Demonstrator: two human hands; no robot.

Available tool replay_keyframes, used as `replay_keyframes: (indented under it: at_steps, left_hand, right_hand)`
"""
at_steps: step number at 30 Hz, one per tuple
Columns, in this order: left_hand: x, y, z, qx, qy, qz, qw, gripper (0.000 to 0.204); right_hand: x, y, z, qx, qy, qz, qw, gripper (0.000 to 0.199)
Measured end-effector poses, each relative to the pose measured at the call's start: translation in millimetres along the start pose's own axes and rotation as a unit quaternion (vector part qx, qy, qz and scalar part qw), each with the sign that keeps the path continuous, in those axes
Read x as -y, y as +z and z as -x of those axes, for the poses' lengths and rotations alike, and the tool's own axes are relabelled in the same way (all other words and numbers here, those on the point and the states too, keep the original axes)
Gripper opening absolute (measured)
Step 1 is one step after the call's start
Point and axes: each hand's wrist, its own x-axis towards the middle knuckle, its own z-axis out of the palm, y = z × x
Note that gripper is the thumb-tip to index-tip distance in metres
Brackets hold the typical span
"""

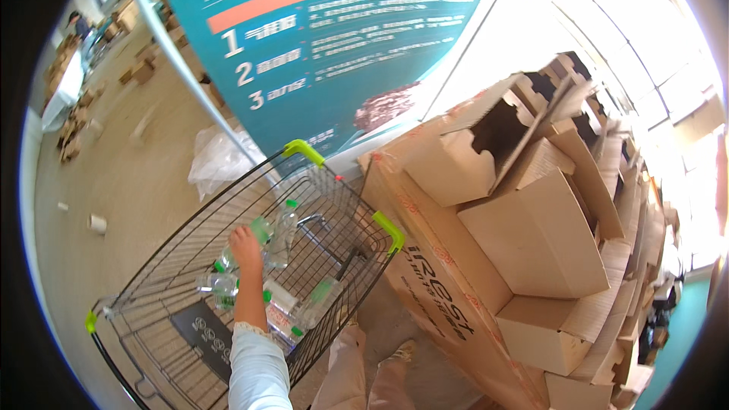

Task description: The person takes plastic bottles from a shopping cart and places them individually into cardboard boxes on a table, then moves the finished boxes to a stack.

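Observation:
My left hand reaches into a wire shopping cart with green corner pieces. Its fingers are closed round a clear plastic bottle with a green label, whose green cap points toward the cart's left side. Just right of the hand, another clear bottle leans with its green cap up. Several more bottles lie in the basket below, among them one bottle near the right side and one bottle left of my wrist. My forearm hides part of the pile. My right hand is out of view.
A large teal banner stands beyond the cart, with a metal pole. Stacked cardboard boxes rise close on the right. Clear plastic wrap and a white roll lie on the floor. A person is far left.

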Motion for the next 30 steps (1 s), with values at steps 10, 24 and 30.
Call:
replay_keyframes:
  at_steps: [10,24,30]
  left_hand:
    - [-9,-70,40,0.047,0.033,0.155,0.986,0.07]
    - [-37,-425,164,-0.235,-0.071,0.809,0.535,0.056]
    - [-250,-666,315,0.074,0.324,0.901,0.278,0.085]
  right_hand:
    - [-12,33,36,-0.089,0.06,-0.068,0.992,0.035]
    - [87,-58,-9,-0.077,0.018,-0.259,0.963,0.02]
    - [56,-33,-3,-0.148,-0.015,-0.278,0.949,0.021]
